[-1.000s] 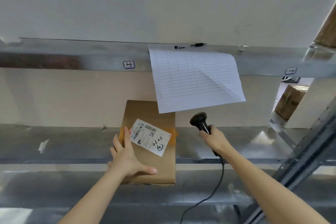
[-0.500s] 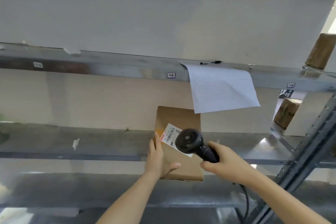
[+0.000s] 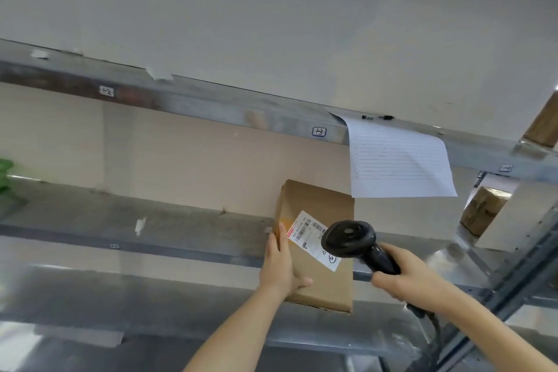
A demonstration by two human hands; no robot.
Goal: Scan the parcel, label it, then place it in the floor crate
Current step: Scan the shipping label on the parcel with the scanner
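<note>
Head view gives me, left to right, my left hand (image 3: 279, 269) clasping the box (image 3: 317, 251) by its 9 o'clock edge on the shelf (image 3: 120, 220), then my right hand (image 3: 404, 278) fisted on the scanner (image 3: 350, 240), its head covering the label (image 3: 311, 235) from 3 o'clock.

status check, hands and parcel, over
Left hand steadying parcel on shelf. Right hand aiming scanner at label. Nothing in the way.

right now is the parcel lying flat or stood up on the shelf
Stood up, leaning back: the cardboard parcel rests on its bottom edge on the metal shelf, label facing out, steadied by the left hand.
</note>
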